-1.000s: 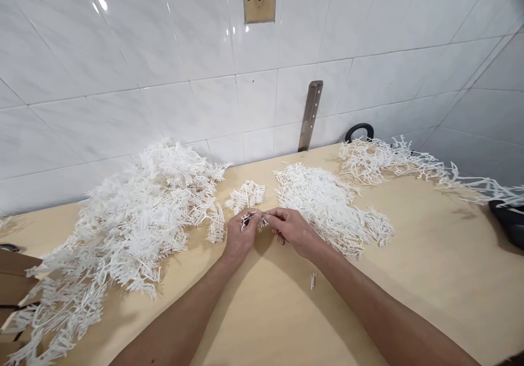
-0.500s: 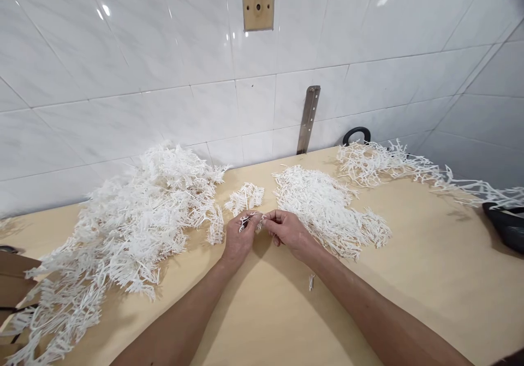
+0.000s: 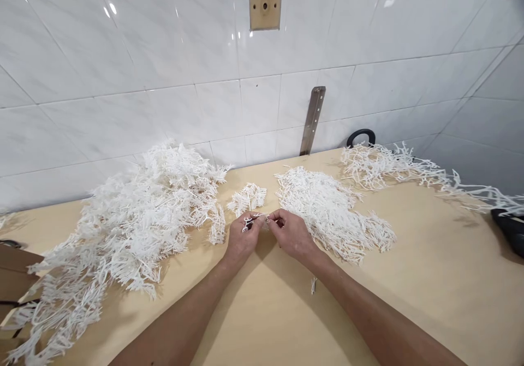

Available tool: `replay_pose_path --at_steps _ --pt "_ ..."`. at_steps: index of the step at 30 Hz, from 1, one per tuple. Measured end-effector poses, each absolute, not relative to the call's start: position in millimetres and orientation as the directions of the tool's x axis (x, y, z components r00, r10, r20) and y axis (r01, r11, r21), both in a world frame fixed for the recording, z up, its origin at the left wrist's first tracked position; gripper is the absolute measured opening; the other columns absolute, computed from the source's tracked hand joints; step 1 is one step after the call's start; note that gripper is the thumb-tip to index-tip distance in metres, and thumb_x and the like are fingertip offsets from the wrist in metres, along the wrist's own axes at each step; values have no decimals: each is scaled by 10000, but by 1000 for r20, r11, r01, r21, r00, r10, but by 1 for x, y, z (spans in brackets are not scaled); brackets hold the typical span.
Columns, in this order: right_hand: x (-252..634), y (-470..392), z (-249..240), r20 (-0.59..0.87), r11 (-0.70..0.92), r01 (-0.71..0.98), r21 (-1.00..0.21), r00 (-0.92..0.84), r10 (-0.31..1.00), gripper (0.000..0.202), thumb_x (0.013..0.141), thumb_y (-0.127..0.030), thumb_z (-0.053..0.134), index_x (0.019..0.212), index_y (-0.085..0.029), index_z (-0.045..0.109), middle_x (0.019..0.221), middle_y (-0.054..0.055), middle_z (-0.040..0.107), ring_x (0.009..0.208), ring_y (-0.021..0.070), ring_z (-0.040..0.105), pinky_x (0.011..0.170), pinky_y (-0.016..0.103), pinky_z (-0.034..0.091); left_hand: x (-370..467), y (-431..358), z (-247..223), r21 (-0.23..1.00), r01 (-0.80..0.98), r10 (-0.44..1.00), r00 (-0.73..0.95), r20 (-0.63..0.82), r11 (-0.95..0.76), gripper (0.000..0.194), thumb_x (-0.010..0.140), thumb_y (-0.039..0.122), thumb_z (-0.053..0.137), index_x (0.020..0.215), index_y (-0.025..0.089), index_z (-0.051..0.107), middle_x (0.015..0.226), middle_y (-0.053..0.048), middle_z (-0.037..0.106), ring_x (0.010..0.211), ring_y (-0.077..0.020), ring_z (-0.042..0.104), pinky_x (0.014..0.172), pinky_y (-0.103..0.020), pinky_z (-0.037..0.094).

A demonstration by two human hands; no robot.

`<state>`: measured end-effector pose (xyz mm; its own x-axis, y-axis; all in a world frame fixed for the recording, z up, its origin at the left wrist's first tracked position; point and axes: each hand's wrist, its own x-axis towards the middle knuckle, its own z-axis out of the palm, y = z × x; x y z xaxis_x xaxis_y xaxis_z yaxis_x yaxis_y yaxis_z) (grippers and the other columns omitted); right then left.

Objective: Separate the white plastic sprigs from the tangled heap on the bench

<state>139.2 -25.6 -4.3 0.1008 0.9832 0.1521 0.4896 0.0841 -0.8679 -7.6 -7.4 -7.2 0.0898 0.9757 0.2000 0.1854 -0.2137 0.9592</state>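
My left hand (image 3: 243, 236) is closed on a small white branched plastic piece (image 3: 247, 224), whose prongs stick out over the fingers. Thumb and forefinger of my right hand (image 3: 290, 234) pinch at the right end of that same piece, and the two hands' fingertips nearly touch. Just behind them lies a small cluster of white branched pieces (image 3: 247, 198). A heap of short white pieces (image 3: 323, 208) spreads beyond my right hand. To the left rises a large pile of branched white pieces (image 3: 139, 219). One loose bit (image 3: 313, 285) rests beside my right forearm.
White branched strands (image 3: 380, 164) trail along the table's (image 3: 262, 322) back right towards a black object (image 3: 510, 232). A black ring-shaped handle (image 3: 361, 134) and a metal strip (image 3: 313, 120) stand by the tiled wall. At the left edge is a cardboard box (image 3: 16, 279).
My right fingers have closed in tighter at the end of the piece, nearer my left fingertips. The whole view has shifted slightly; the piles look the same.
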Motion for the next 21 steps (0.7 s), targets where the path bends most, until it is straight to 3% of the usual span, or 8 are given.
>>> replay_pose_path --at_steps 6,15,21 --pt "140 -27 -4 263 198 577 -793 31 964 165 832 -263 542 836 -193 691 785 27 707 705 174 628 637 289 466 -8 -4 -13 950 186 968 43 248 -251 238 794 406 688 790 169 712 700 -19 660 656 -148 568 636 -260 434" --pt "139 -27 -1 -13 -26 385 -923 36 999 151 804 -321 587 802 -188 660 654 -8 638 425 109 526 401 235 435 -6 -6 -14 913 269 949 4 316 -306 209 830 340 635 696 180 646 651 4 591 656 -143 535 650 -257 414" --pt "139 -24 -3 -58 -67 283 -957 40 998 128 775 -303 629 799 -180 654 588 -24 596 395 93 503 365 209 425 -7 -5 -13 932 233 960 18 281 -277 238 824 354 621 655 188 604 602 15 538 629 -145 493 624 -256 393"
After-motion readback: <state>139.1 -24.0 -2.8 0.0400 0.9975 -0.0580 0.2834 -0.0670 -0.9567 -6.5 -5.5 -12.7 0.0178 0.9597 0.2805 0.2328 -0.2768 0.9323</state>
